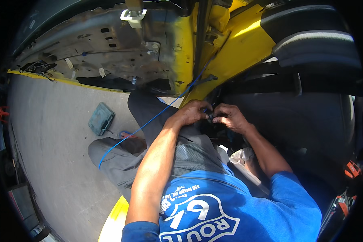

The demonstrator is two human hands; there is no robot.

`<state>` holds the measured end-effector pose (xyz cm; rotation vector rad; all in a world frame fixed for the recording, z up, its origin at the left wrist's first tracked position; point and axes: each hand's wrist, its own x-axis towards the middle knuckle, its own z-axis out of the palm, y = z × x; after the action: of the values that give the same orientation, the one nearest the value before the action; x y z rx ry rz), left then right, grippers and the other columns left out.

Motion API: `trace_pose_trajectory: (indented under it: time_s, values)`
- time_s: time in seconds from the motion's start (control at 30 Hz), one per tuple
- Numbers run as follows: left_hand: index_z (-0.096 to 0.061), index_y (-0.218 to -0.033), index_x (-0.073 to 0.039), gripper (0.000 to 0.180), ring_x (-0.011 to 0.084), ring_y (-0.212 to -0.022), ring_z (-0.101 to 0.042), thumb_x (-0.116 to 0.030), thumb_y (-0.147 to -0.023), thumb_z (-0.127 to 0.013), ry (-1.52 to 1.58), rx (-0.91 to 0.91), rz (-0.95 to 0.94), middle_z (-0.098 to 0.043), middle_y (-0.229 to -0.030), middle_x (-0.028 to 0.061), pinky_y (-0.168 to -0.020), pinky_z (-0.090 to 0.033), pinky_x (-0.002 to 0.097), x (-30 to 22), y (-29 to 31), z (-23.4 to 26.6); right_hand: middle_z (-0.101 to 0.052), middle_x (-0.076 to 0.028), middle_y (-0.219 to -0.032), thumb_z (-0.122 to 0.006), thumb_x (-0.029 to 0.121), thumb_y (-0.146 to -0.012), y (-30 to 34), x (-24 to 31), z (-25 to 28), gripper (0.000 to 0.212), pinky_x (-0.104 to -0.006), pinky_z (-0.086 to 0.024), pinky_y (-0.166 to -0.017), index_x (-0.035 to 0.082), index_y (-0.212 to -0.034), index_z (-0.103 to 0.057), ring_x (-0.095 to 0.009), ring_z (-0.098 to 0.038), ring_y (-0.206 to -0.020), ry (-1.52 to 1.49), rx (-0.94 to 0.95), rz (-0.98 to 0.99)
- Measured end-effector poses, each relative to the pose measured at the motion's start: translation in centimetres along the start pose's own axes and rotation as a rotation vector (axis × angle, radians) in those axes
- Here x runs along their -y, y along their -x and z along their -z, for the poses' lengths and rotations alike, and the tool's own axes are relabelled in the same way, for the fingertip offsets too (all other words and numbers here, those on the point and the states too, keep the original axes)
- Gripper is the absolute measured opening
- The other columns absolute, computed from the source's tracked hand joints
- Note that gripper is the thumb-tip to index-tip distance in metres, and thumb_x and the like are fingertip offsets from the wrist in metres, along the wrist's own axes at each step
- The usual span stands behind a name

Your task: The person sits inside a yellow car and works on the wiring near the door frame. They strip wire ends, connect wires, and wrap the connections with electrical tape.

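Pretty harsh contrast here: the left side's bright, with what looks like daylight washing the pale floor (60,117) and putting a hot sheen on the left forearm (152,173), while the dark seat (286,121) on the right sinks into heavy shadow. Glare streaks the yellow pillar (248,34), and the yellow panel (115,218) down low is nearly blown out. The small dark piece (210,117) between the fingertips is mush (too murky to make out). Fisheye bends the door's (109,40) lower edge, and the corners go black.
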<state>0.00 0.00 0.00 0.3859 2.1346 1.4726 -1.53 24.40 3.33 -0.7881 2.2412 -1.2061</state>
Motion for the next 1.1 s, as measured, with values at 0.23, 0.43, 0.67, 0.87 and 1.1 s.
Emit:
trace_pose_trajectory:
  time_s: [0.23, 0.43, 0.67, 0.87, 1.1]
  values:
    - [-0.073, -0.124, -0.007, 0.041, 0.033, -0.115, -0.068, -0.013, -0.084, -0.08, -0.121, 0.006, -0.078, -0.074, -0.121, 0.0165, -0.1, -0.051, 0.0413, 0.8, -0.4, -0.7, -0.07, -0.01, -0.095, -0.083, 0.007, -0.086, 0.6, -1.2, -1.0, 0.018, -0.036, -0.056, -0.081, 0.0, -0.098, -0.072, -0.023, -0.071, -0.088, 0.081, -0.003, 0.094]
    - [-0.073, -0.125, -0.009, 0.042, 0.0336, -0.115, -0.068, -0.015, -0.084, -0.081, -0.139, 0.071, -0.036, -0.074, -0.12, 0.0175, -0.1, -0.051, 0.042, 0.4, -0.2, -0.6, -0.074, -0.014, -0.103, -0.078, 0.003, -0.09, 1.6, -0.1, -0.5, 0.019, -0.0368, -0.059, -0.085, -0.002, -0.107, -0.073, -0.027, -0.075, -0.094, -0.175, 0.02, -0.181]
    - [-0.073, -0.129, -0.012, 0.046, 0.0326, -0.116, -0.068, -0.019, -0.084, -0.081, -0.18, 0.106, -0.012, -0.074, -0.121, 0.0185, -0.102, -0.051, 0.0411, -0.1, -0.1, -0.1, -0.075, -0.018, -0.101, -0.076, 0.013, -0.092, -0.4, 1.3, 1.6, 0.021, -0.0407, -0.059, -0.082, -0.001, -0.107, -0.075, -0.036, -0.074, -0.091, 0.23, 0.227, 0.102]
    - [-0.072, -0.133, -0.013, 0.051, 0.0324, -0.118, -0.068, -0.02, -0.083, -0.082, -0.135, 0.157, 0.016, -0.074, -0.124, 0.0177, -0.103, -0.05, 0.0412, 0.0, -0.3, 0.0, -0.074, -0.019, -0.099, -0.074, 0.013, -0.094, -1.1, 1.2, 1.6, 0.022, -0.0441, -0.058, -0.079, -0.001, -0.11, -0.074, -0.041, -0.071, -0.09, 0.316, 0.288, 0.135]
    - [-0.072, -0.133, -0.014, 0.052, 0.0313, -0.122, -0.066, -0.025, -0.084, -0.081, -0.097, 0.173, 0.069, -0.073, -0.126, 0.0165, -0.106, -0.048, 0.0408, -0.2, -0.2, 0.1, -0.074, -0.019, -0.101, -0.073, 0.01, -0.093, -0.4, 1.5, 1.8, 0.021, -0.0434, -0.058, -0.082, -0.001, -0.111, -0.074, -0.038, -0.073, -0.093, 0.251, 0.246, 0.074]
